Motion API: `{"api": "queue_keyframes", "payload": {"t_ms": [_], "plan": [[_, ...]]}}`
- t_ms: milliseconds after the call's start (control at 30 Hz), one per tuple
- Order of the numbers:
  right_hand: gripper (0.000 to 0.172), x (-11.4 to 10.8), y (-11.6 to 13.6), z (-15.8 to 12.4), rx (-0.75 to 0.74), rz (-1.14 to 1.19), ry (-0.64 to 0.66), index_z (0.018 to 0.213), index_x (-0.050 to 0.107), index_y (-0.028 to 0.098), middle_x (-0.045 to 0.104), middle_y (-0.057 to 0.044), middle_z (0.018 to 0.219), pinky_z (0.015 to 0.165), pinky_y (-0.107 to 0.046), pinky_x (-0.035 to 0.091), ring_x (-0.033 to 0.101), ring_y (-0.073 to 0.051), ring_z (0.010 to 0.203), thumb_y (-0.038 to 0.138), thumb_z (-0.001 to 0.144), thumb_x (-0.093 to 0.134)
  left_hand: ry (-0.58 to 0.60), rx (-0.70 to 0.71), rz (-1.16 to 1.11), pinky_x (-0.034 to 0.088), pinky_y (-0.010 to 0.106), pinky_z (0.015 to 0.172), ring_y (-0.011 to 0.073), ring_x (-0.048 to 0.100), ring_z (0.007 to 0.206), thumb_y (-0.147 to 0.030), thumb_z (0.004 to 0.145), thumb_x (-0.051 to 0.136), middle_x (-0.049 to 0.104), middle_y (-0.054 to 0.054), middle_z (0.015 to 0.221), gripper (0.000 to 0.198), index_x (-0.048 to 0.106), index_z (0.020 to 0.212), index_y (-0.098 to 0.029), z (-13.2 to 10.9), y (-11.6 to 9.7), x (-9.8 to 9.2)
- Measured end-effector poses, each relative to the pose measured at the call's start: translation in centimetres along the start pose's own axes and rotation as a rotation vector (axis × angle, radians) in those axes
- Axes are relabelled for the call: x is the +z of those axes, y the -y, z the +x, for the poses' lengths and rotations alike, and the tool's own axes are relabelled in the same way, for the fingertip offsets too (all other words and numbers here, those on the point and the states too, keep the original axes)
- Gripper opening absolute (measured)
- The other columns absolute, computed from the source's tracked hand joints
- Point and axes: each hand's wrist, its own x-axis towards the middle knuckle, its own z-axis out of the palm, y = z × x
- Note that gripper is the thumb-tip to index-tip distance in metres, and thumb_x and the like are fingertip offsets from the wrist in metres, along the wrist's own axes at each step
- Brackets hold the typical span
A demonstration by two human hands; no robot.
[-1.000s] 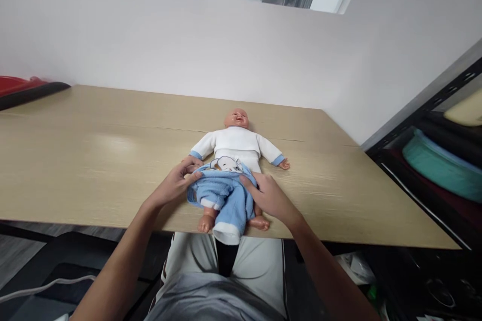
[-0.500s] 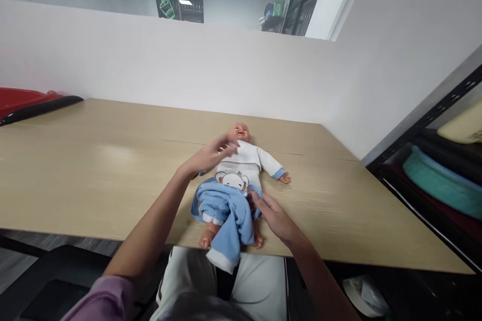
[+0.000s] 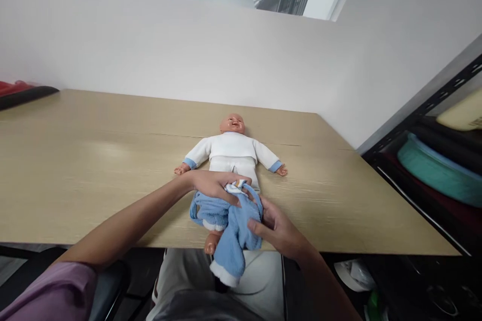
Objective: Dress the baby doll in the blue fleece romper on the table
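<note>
A baby doll (image 3: 232,146) in a white top lies on its back on the wooden table (image 3: 94,160), head away from me. Blue trousers (image 3: 226,225) are bunched around its legs, with one empty leg hanging over the table's near edge. My left hand (image 3: 215,184) lies across the doll's waist, fingers closed on the top of the trousers. My right hand (image 3: 276,228) grips the trousers' cloth at the doll's right side. One bare foot (image 3: 211,247) shows below the cloth.
A white partition wall (image 3: 169,50) stands behind the table. A black shelf rack (image 3: 433,150) with a teal round item (image 3: 437,168) is at the right. A red and black object (image 3: 22,93) lies at the far left.
My left hand came back from the doll's chest to its waist and closed on the trousers. My right hand moved down and took hold of the cloth. The trousers' bib is now bunched up.
</note>
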Motion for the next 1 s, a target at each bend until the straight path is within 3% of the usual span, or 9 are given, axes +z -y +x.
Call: {"api": "queue_keyframes", "payload": {"t_ms": [133,267,333,400,467,600,767,900,1000], "plan": [[0.083,0.1,0.5,-0.8,0.129,-0.106,0.065,0.155,0.049,0.029,0.068,-0.009,0.145,0.113,-0.05,0.054,0.064,-0.034,0.134,0.048,0.085,0.088,-0.029,-0.03,-0.019,0.052,0.031,0.097,0.0232,0.067,0.108,-0.046,0.093,0.074,0.072,0.005,0.114,0.035,0.067,0.115,-0.019,0.2,1.8,0.0],[0.095,0.3,1.2,-1.2,0.207,-0.198,-0.029,0.162,0.041,0.032,0.062,-0.009,0.154,0.111,-0.05,0.055,0.063,-0.035,0.136,0.047,0.082,0.09,0.045,-0.07,-0.095,0.055,0.036,0.101,0.0267,0.071,0.112,-0.053,0.093,0.076,0.076,0.008,0.121,0.044,0.07,0.121,-0.02,0.4,2.4,0.1],[0.079,0.7,1.5,-1.3,0.209,-0.262,-0.111,0.156,0.051,0.03,0.069,-0.008,0.144,0.107,-0.05,0.057,0.067,-0.035,0.128,0.051,0.087,0.084,0.133,-0.077,-0.149,0.056,0.037,0.101,0.0293,0.072,0.115,-0.055,0.087,0.082,0.078,0.007,0.123,0.05,0.073,0.123,-0.02,0.4,2.5,0.1],[0.053,1.3,1.8,-1.4,0.2,-0.319,-0.194,0.138,0.068,0.026,0.078,-0.008,0.121,0.097,-0.049,0.06,0.073,-0.035,0.112,0.056,0.094,0.073,0.218,-0.114,-0.158,0.059,0.037,0.095,0.0302,0.074,0.109,-0.054,0.08,0.088,0.081,0.005,0.117,0.052,0.077,0.118,-0.02,0.5,2.5,0.1],[0.042,2.2,1.9,-1.8,0.176,-0.343,-0.27,0.124,0.075,0.025,0.079,-0.007,0.106,0.091,-0.048,0.061,0.073,-0.033,0.101,0.058,0.1,0.064,0.252,-0.163,-0.13,0.061,0.036,0.089,0.0291,0.076,0.101,-0.053,0.078,0.09,0.082,0.003,0.109,0.047,0.079,0.112,-0.022,0.5,2.4,0.2],[0.036,4.1,0.0,-3.6,0.113,-0.385,-0.422,0.128,0.072,0.029,0.077,-0.008,0.112,0.091,-0.043,0.061,0.072,-0.031,0.105,0.052,0.103,0.06,0.237,-0.131,-0.081,0.059,0.035,0.092,0.0272,0.076,0.103,-0.05,0.087,0.084,0.083,0.001,0.112,0.037,0.08,0.113,-0.025,0.7,2.1,1.1],[0.022,4.5,-4.8,-5.5,-0.017,-0.722,-0.797,0.108,0.074,0.03,0.066,-0.012,0.121,0.089,-0.041,0.061,0.071,-0.031,0.11,0.047,0.1,0.063,0.158,0.025,0.108,0.054,0.034,0.095,0.0267,0.073,0.105,-0.049,0.098,0.072,0.079,0.006,0.11,0.032,0.076,0.116,-0.023,1.3,2.0,2.9],[0.022,4.5,-6.2,-5.6,-0.028,-0.739,-0.899,0.104,0.073,0.03,0.063,-0.012,0.125,0.087,-0.038,0.06,0.071,-0.029,0.111,0.047,0.101,0.06,0.053,-0.011,0.344,0.052,0.036,0.094,0.0311,0.07,0.109,-0.056,0.097,0.071,0.074,0.012,0.113,0.043,0.072,0.124,-0.022,1.5,2.2,3.7],[0.026,5.1,-6.0,-5.3,-0.032,-0.615,-0.951,0.103,0.072,0.028,0.066,-0.012,0.122,0.092,-0.038,0.058,0.069,-0.029,0.114,0.05,0.102,0.059,0.033,-0.026,0.346,0.051,0.035,0.089,0.0295,0.069,0.104,-0.053,0.097,0.07,0.071,0.01,0.111,0.039,0.07,0.123,-0.023,1.4,2.3,3.8]]}}
